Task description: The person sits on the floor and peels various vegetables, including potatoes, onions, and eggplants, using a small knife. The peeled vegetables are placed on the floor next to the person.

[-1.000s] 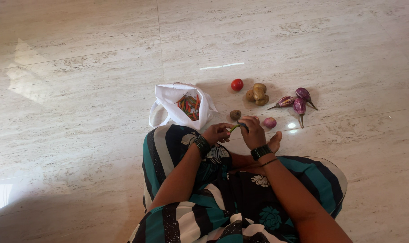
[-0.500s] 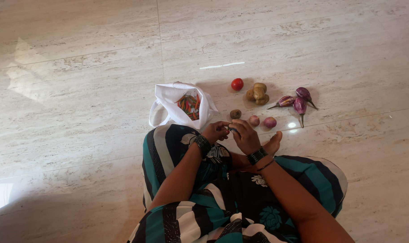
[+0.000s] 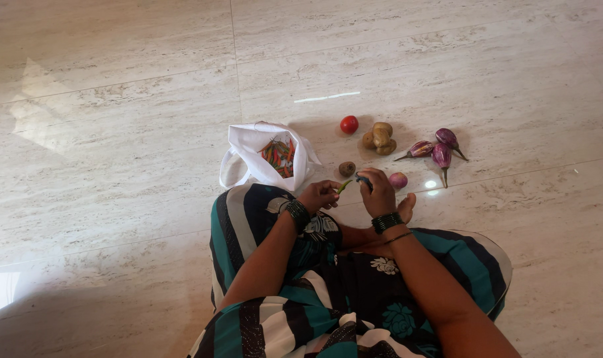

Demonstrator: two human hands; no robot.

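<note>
A small green chilli (image 3: pixel 344 186) is being held between the two hands, low over the floor just in front of the person's knees. The left hand (image 3: pixel 320 195) is pinching its lower end with fingers curled tight around it, and the right hand (image 3: pixel 377 192) is closing over its upper end, fingers bunched; how much of the chilli is sitting inside the right hand cannot be told.

At 12 o'clock from the chilli, just beside it, one brownish round vegetable (image 3: pixel 346 168) is lying on the marble floor (image 3: pixel 116 132). At 3 o'clock, just past the right hand, one pinkish onion (image 3: pixel 398 179) is resting near the person's bare foot (image 3: pixel 405 207). At 10 o'clock, one white plastic bag (image 3: pixel 248 149) is standing open, showing red and green chillies (image 3: pixel 279 155) inside, too many and too tangled to count. At 12 to 1 o'clock, further out, one red tomato (image 3: pixel 348 124) is sitting next to a touching cluster of what look like three potatoes (image 3: pixel 380 138). At 2 o'clock, three small purple brinjals (image 3: pixel 437 149) are lying close together, stems pointing outward.

The vegetables are forming a loose arc from the bag to the brinjals, with narrow gaps between the groups. Beyond that arc, toward 12 o'clock, and out to 9 and 3 o'clock, the floor is stretching wide to the picture's edges. At 6 o'clock the person's folded legs in teal-and-black striped cloth (image 3: pixel 248 219) are closing off the near side.
</note>
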